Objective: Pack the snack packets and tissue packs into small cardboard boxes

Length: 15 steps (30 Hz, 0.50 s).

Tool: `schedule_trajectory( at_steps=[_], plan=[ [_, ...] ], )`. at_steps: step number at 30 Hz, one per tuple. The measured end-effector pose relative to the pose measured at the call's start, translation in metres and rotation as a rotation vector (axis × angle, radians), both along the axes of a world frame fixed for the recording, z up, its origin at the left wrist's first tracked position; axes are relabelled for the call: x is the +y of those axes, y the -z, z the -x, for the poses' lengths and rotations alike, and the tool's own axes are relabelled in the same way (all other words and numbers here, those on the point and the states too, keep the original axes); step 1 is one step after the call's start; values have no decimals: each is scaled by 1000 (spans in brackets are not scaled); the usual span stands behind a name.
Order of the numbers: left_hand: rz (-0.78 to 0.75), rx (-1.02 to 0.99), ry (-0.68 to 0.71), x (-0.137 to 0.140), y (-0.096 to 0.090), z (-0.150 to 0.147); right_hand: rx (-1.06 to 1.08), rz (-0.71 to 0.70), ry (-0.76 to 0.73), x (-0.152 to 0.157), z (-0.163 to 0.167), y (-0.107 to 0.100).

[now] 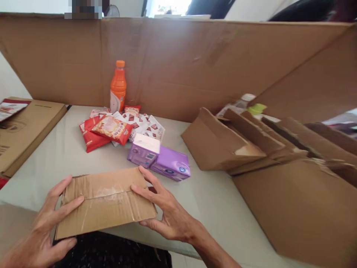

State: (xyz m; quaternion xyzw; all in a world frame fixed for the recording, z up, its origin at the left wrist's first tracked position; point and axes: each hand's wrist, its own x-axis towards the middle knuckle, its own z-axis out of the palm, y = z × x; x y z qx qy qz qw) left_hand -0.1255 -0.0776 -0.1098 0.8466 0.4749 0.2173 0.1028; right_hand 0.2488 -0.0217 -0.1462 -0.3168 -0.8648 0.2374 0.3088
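Note:
A small closed cardboard box, with clear tape along its seam, is held tilted between both my hands at the table's front edge. My left hand grips its left end, fingers over the top face and thumb below. On the right end my right hand has its fingers on the top and its thumb at the near edge. Just beyond lie two purple tissue packs, touching each other. Behind them is a pile of snack packets, with a red one on top. The box's underside is hidden.
An orange drink bottle stands upright behind the packets. Open cardboard boxes take up the right side, with a clear bottle among them. A flat carton lies at the left. Tall cardboard walls border the back and right.

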Motion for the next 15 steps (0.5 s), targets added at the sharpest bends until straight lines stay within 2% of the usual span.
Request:
schedule_trajectory(
  at_steps=[4,7,11,15],
  plan=[
    [36,166,-64,-31,-13,29,-57,9,-77,7,27,-3],
    [11,112,-95,-39,-11,31,-95,-23,-61,3,35,-3],
    [-54,-6,-67,-40,-2,33,-110,-43,-66,1,41,-2],
    [-75,-18,-176,-41,0,53,-101,12,-168,35,74,-5]
  ],
)
